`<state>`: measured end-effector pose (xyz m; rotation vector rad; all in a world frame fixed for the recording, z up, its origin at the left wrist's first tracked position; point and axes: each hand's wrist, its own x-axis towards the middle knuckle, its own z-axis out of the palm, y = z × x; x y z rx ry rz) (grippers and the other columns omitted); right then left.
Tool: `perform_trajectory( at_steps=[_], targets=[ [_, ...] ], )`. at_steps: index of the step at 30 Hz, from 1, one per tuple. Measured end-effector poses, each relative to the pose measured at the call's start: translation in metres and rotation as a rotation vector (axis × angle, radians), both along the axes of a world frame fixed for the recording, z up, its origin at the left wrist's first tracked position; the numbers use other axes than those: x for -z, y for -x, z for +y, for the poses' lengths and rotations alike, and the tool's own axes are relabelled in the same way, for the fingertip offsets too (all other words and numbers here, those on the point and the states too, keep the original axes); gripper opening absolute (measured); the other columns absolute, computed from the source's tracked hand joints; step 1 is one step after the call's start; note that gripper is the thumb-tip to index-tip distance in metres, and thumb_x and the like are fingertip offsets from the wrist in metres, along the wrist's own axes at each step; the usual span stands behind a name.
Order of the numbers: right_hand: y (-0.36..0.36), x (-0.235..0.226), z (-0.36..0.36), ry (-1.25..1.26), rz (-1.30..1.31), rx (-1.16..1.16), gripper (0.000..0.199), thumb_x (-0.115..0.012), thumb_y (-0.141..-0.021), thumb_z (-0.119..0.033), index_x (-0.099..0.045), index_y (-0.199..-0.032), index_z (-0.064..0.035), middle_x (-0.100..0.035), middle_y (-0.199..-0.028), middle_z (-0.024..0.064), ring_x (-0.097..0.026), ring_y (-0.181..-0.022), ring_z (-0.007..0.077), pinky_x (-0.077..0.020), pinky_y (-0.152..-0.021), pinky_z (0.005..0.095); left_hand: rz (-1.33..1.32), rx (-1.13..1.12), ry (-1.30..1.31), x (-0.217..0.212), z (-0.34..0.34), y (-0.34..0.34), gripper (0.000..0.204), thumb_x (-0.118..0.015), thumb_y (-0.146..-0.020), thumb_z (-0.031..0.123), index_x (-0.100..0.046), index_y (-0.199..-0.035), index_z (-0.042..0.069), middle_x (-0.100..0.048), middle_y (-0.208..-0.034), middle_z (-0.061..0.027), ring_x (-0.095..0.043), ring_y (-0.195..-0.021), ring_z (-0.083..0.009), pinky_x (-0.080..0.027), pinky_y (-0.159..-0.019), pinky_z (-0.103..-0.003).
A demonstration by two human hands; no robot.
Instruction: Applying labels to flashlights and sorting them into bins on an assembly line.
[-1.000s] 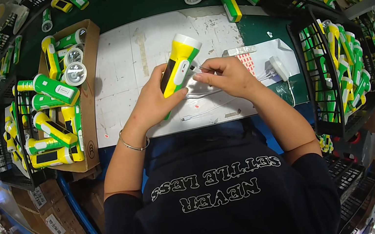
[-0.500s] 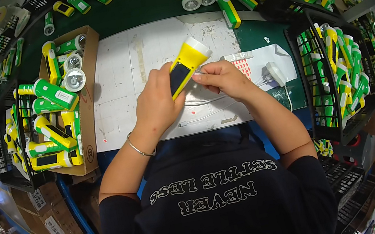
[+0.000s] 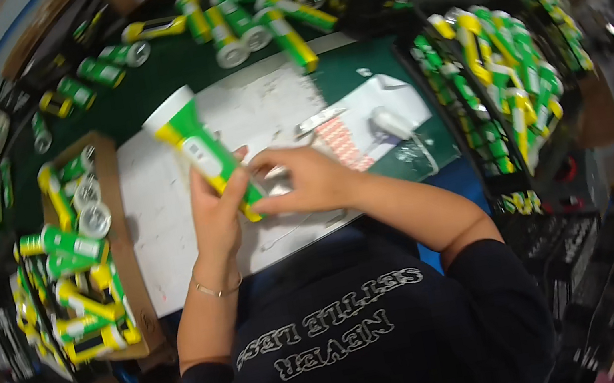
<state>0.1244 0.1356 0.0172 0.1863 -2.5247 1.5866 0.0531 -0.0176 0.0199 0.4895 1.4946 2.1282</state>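
Note:
A green and yellow flashlight (image 3: 194, 147) with a white head is tilted over the work surface, its head toward the upper left. My left hand (image 3: 214, 211) is wrapped round its lower body. At the tail end, my right hand (image 3: 305, 179) has its fingers bent, and the thumb presses against the flashlight. A whitish patch shows between the right fingers, too blurred to name. The green side, with a pale label, faces up. Under both hands lies a worn white sheet (image 3: 157, 216) on a green table.
On the left, a cardboard box (image 3: 148, 319) is full of similar flashlights. A black crate (image 3: 464, 112) of them stands on the right. More flashlights (image 3: 225, 39) lie along the far side. A white plug-like adapter (image 3: 391, 122) and a red-patterned sheet (image 3: 344, 143) lie right of my hands.
The flashlight has been turned over: its dark-panelled yellow side faced up before, now the green side. Its head swung from upper right to upper left. The whole view has shifted and tilted.

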Motion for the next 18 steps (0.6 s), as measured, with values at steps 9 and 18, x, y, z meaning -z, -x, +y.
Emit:
perform_trajectory(
  at_steps=[9,18],
  targets=[
    [-0.061,-0.106,0.175,-0.562,0.017,0.917,0.045,-0.058,-0.079,-0.044,-0.062,-0.086,0.0003,-0.060,-0.068,0.0115,-0.057,-0.063,0.0204,-0.0454,-0.060,0.0343,0.138,0.135,-0.084,-0.026,-0.014,0.000,0.086,-0.053,-0.080,0.048,-0.010,-0.144,0.011,-0.038,-0.131,-0.0108,-0.033,-0.125,-0.0228,-0.027,-0.098,-0.036],
    [-0.054,-0.113,0.208,-1.108,-0.296,1.132,0.052,-0.059,-0.077,-0.050,-0.062,-0.106,-0.0068,-0.064,-0.101,0.0136,-0.061,-0.091,0.0304,-0.0492,-0.075,0.0401,0.093,0.176,-0.041,-0.015,-0.005,0.005,0.051,-0.049,-0.088,0.018,-0.032,-0.134,0.006,-0.046,-0.119,-0.0085,-0.046,-0.113,-0.0202,-0.039,-0.092,-0.032]
  ],
)
